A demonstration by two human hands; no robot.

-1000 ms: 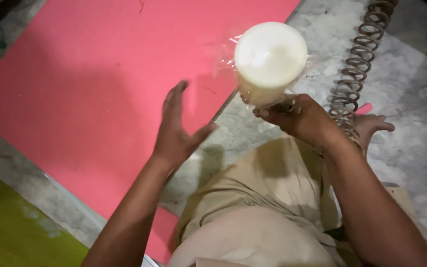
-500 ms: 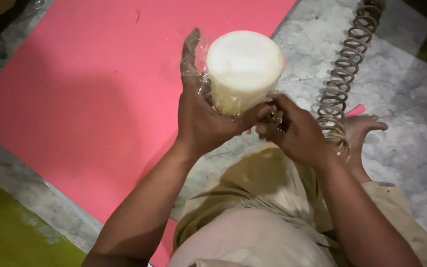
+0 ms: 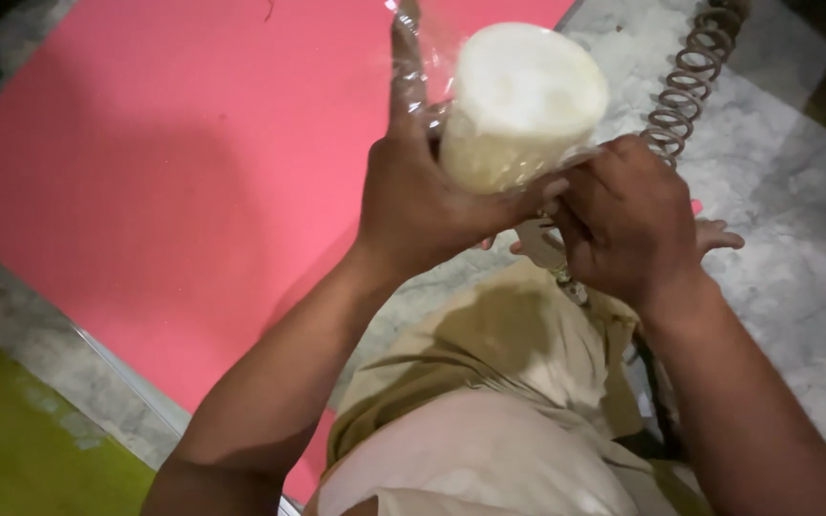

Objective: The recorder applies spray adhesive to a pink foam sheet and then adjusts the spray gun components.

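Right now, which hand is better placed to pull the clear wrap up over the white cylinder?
Left, probably. The left hand grips the side of the white cylinder, its fingers running up along the clear wrap. The right hand is lower, holding the cylinder's base, away from the wrap.

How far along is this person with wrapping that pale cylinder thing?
Partly along, it seems. Clear plastic film already lies around the cream cylinder. In hand: the left hand grips its side over the film, and the right hand works at its lower end. Left to do: loose film sticks up by the left fingers. The pink sheet on the floor lies untouched.
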